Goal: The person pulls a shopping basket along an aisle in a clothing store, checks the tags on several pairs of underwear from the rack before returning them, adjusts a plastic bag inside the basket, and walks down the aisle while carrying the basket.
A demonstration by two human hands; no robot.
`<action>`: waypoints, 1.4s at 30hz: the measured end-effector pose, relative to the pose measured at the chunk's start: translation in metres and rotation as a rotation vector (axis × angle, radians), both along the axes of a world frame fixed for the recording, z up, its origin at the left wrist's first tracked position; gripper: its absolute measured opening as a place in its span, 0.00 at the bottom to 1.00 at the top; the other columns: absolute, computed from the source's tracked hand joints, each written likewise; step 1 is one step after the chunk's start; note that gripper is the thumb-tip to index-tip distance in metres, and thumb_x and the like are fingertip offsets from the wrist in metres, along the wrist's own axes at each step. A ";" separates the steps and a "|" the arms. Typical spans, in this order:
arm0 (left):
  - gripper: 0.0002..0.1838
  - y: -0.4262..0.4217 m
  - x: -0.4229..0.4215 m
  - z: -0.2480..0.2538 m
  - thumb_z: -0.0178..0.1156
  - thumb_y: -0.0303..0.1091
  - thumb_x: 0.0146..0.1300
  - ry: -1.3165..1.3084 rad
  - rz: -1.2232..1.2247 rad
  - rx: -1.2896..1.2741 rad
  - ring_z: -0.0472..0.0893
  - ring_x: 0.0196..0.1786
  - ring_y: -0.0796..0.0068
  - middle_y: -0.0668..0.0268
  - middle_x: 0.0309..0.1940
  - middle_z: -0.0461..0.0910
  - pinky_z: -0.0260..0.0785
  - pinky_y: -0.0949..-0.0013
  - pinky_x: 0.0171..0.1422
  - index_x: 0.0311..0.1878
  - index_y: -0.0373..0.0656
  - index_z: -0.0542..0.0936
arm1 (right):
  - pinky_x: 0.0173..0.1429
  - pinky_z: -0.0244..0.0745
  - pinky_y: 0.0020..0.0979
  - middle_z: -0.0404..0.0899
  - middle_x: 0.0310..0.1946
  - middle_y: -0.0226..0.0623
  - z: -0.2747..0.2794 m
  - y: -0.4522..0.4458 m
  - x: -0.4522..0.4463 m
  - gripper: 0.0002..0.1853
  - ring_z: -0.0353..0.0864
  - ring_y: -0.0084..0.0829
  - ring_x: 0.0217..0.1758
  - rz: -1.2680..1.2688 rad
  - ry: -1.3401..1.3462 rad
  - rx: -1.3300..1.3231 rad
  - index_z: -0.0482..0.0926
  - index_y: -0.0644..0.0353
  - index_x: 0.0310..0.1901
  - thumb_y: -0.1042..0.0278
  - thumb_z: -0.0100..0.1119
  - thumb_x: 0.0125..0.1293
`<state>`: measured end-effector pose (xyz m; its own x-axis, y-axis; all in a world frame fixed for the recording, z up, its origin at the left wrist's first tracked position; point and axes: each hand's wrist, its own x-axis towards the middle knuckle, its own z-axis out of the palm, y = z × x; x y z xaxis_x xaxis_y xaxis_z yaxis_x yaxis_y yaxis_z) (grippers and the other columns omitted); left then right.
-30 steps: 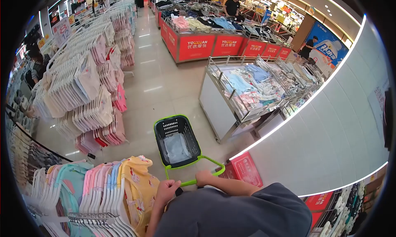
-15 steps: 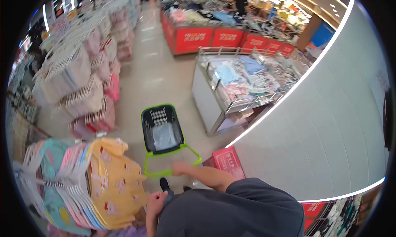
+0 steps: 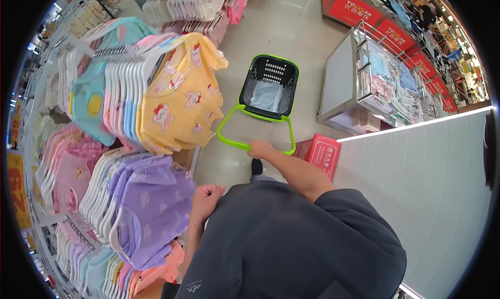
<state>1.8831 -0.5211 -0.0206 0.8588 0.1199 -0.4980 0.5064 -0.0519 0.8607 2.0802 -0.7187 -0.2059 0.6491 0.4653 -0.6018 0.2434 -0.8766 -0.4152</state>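
Note:
My right hand is wrapped round the green handle of a dark basket. The black basket with a green rim stands on the floor ahead, and a pale folded item lies in it. My left hand is closed in front of my body, beside the hanging clothes; whether anything is in its fingers is hidden. The nearest garments to it are a purple top and a yellow top with rabbit prints, both on white hangers.
Racks of small clothes line the left side. A red box sits on the floor by the grey-white panel at right. Beyond it stands a metal-railed bin of clothes, with red-fronted counters behind.
The view has turned toward the left-hand racks, bringing the purple top into sight. My left hand has come off the basket handle, while my right hand still grips it.

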 end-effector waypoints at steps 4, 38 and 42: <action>0.26 0.019 -0.059 -0.006 0.62 0.35 0.66 0.012 0.032 -0.006 0.53 0.20 0.90 0.82 0.13 0.57 0.42 0.73 0.23 0.14 0.47 0.61 | 0.53 0.78 0.48 0.83 0.42 0.53 0.003 0.013 -0.066 0.18 0.83 0.50 0.48 0.034 0.034 -0.010 0.83 0.62 0.42 0.57 0.58 0.57; 0.27 -0.098 -0.112 -0.006 0.62 0.35 0.67 -0.005 0.031 0.037 0.52 0.22 0.89 0.82 0.15 0.55 0.43 0.74 0.24 0.16 0.46 0.59 | 0.61 0.68 0.54 0.85 0.35 0.32 0.057 -0.331 0.028 0.09 0.83 0.36 0.47 0.703 -0.477 -0.703 0.87 0.46 0.38 0.59 0.63 0.58; 0.27 -0.111 -0.103 0.001 0.62 0.33 0.67 0.023 0.033 0.036 0.52 0.22 0.89 0.82 0.15 0.55 0.43 0.74 0.24 0.16 0.46 0.58 | 0.67 0.60 0.60 0.84 0.42 0.28 0.069 -0.349 0.049 0.10 0.77 0.33 0.55 0.672 -0.580 -0.786 0.87 0.45 0.40 0.56 0.59 0.63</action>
